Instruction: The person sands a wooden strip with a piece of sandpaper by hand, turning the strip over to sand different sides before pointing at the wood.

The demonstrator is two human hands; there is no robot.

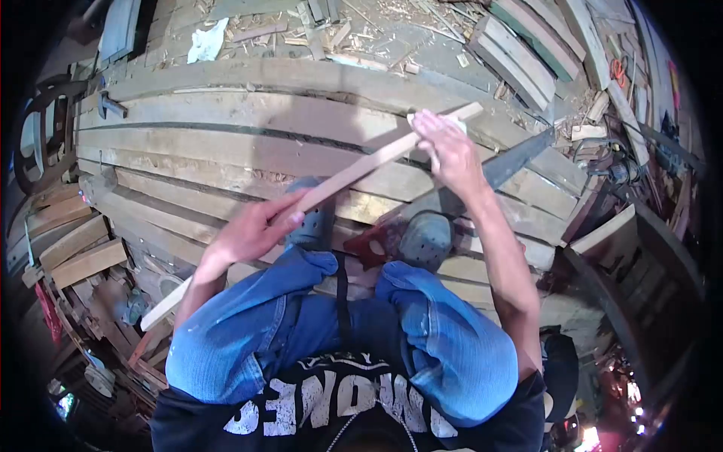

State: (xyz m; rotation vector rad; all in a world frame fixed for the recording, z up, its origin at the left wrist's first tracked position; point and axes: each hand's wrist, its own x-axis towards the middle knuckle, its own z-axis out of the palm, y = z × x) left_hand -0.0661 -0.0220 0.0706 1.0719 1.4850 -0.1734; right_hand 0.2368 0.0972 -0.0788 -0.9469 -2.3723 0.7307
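A long, narrow wooden strip (365,164) runs slantwise in front of me, from low at the left up to the far right. My left hand (252,230) is closed around its nearer part, thumb on one side and fingers on the other. Farther up, my right hand (449,151) grips the strip near its far end. A small pale sheet (458,123), possibly sandpaper, shows between this hand and the wood. Below the right hand lies a handsaw with a red handle (367,247) and a long grey blade (520,158), partly hidden by my foot.
Long boards (188,151) lie side by side under my feet. A hammer (111,105) rests on them at the left. Stacked timber (520,56) stands at the far right, and curved wooden pieces (79,245) at the left. Shavings and a white scrap (207,40) lie beyond.
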